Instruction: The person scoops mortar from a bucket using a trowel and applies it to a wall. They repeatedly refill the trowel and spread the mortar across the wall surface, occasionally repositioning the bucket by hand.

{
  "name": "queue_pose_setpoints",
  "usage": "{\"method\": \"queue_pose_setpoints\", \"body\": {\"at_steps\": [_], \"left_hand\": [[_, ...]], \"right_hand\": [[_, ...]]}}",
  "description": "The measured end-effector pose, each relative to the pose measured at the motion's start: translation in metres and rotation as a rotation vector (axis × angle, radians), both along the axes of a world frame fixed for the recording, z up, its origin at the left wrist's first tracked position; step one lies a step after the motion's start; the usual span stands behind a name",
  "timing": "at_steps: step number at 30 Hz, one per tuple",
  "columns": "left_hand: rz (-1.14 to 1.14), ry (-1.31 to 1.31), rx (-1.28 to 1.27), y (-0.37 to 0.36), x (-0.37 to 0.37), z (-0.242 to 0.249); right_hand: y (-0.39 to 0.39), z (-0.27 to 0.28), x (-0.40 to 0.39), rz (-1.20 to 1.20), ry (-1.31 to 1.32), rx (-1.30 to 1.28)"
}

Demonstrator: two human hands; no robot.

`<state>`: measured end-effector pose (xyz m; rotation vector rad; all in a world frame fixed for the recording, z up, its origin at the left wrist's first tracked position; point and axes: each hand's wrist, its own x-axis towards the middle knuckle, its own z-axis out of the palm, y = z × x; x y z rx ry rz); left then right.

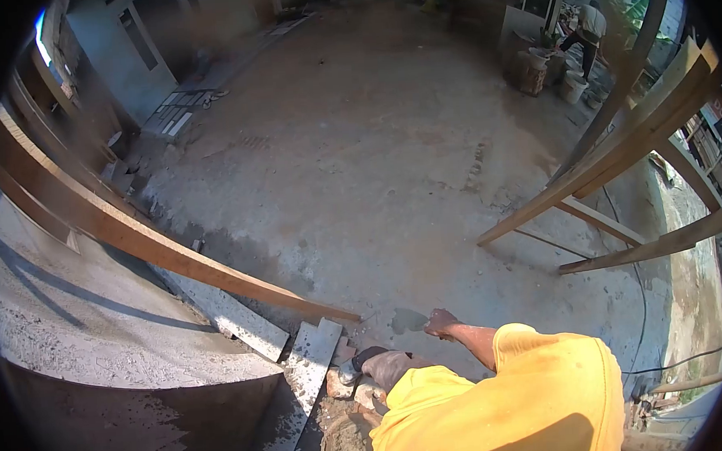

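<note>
Judging by the bare floor, you're early in the job: your right hand (441, 324) has its fingers wrapped round the handle of a trowel (408, 320), blade flat on the concrete floor (390, 166) just ahead of you, and no fresh mortar shows laid out there yet. Your left hand (386, 368), in a grey glove, rests on a dark object by the rubble; fingers look curled, but whether they're clamped on it I can't tell. Left to do, as far as I can judge: nearly all of it, since the mortar pan (347, 446) below the left hand looks full, approx. to the rim. Count: 1 trowel, 1 pan, 2 brick lumps (338, 385) beside the glove, 2 flat slabs (308, 377) leaning at the foot of the rendered wall (94, 324). Timber: 2 long planks (173, 258) slanting on the left, approx. 4 props (621, 156) on the right. Far back, 1 other person (589, 31) bends over near 1 white bucket (572, 88), well apart from you.
</note>
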<state>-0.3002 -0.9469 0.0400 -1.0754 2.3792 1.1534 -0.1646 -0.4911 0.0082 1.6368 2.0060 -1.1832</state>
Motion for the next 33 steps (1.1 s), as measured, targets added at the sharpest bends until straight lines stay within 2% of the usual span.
{"method": "queue_pose_setpoints", "body": {"at_steps": [3,5,7,9,12,13,15,16,19,25,29,31,33], "left_hand": [[-0.136,0.040,0.012,0.020,-0.028,0.007],[-0.201,0.058,0.019,0.028,-0.038,0.011],[-0.247,0.057,0.021,0.034,-0.044,0.011],[-0.267,0.068,0.024,0.035,-0.048,0.016],[-0.290,0.072,0.026,0.035,-0.051,0.018],[-0.297,0.072,0.028,0.036,-0.052,0.019],[-0.308,0.074,0.029,0.038,-0.051,0.017],[-0.311,0.074,0.031,0.038,-0.052,0.015],[-0.327,0.077,0.033,0.037,-0.052,0.015],[-0.336,0.086,0.032,0.039,-0.052,0.020],[-0.325,0.090,0.034,0.038,-0.048,0.022],[-0.318,0.087,0.039,0.037,-0.045,0.022],[-0.313,0.087,0.044,0.036,-0.042,0.023]], "right_hand": [[-0.008,0.005,0.072,-0.144,-0.085,-0.066],[-0.020,-0.015,0.131,-0.175,-0.138,-0.029],[-0.038,-0.005,0.172,-0.320,-0.257,-0.078],[-0.052,-0.045,0.226,-0.219,-0.326,-0.057],[-0.070,-0.068,0.272,-0.239,-0.379,-0.220],[-0.070,-0.069,0.273,-0.226,-0.360,-0.240],[-0.076,-0.035,0.255,-0.203,-0.323,-0.280],[-0.082,-0.027,0.242,-0.204,-0.286,-0.217],[-0.070,-0.012,0.196,-0.307,-0.337,-0.224],[-0.032,0.010,0.130,-0.176,-0.218,-0.124],[-0.014,-0.036,0.114,0.059,-0.119,0.061],[-0.007,-0.042,0.112,-0.001,-0.132,-0.016],[-0.006,-0.015,0.103,-0.033,-0.146,-0.067]]}}
